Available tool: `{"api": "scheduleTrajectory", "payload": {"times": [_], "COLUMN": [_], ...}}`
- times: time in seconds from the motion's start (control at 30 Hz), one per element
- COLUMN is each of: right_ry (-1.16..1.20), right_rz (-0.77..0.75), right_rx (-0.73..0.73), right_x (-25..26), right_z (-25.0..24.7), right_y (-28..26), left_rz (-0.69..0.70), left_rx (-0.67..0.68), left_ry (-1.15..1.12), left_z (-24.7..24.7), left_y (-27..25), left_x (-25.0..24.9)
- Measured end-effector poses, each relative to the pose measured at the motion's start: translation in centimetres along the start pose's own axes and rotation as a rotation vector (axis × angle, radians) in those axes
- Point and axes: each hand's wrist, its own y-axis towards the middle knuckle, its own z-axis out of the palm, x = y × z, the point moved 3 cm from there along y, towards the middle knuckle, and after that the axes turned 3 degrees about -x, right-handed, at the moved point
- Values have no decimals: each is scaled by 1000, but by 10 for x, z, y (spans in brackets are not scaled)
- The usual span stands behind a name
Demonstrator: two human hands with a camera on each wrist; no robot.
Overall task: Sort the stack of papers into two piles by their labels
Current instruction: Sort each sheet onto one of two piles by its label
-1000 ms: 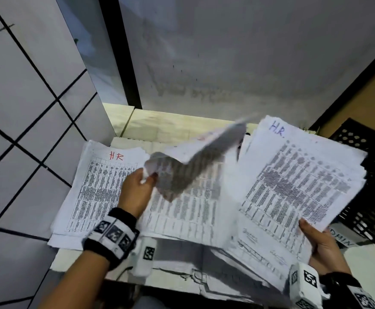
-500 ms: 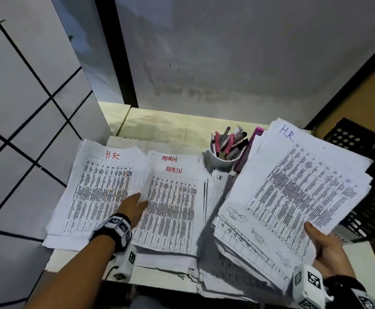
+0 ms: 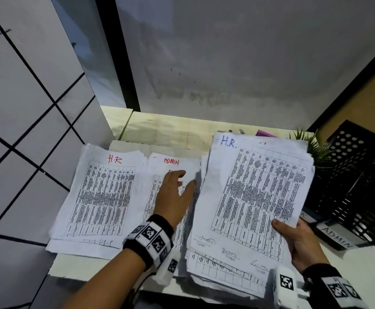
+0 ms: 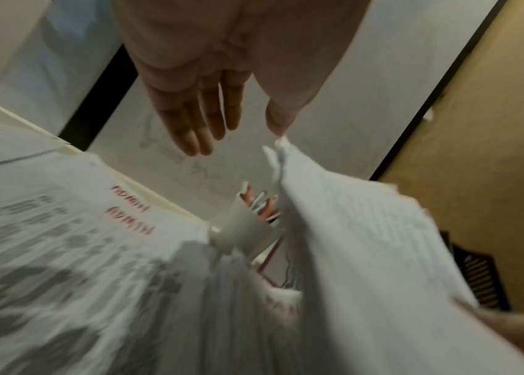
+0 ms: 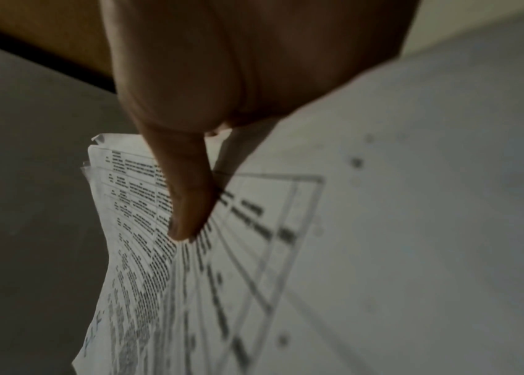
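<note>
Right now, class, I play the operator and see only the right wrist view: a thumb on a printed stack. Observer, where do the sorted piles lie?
Observer: On the desk in the head view: the HR pile left, the ADMIN pile right beside it.
Operator: And the left hand?
Observer: The left hand is open over the ADMIN pile, holding nothing.
Operator: Anything behind my stack?
Observer: A white cup of pens, in the left wrist view.

White papers [image 3: 255,197] printed with dense black tables; one label in blue ink, two piles [image 3: 106,197] labelled in red. Black perforated tray [image 3: 355,175]. White wall tiles [image 3: 15,108] with black grid lines.
</note>
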Motion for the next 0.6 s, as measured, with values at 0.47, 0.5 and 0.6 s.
{"api": "scheduleTrajectory", "payload": {"times": [0.47,0.5,0.6], "right_ry": [-56,-61,-45], "right_rz": [-36,-37,-37], "right_rx": [81,79,85], "right_x": [-14,-13,-13], "right_z": [25,25,25], "right_y": [7,7,7], "left_rz": [-342,-313,-162], "left_rx": [-132,-141,-155], "left_ry": [-404,-363,-299], "left_z": [-1,-2,-4], "left_y": [18,17,11], "left_x": [-4,-4,-11]}}
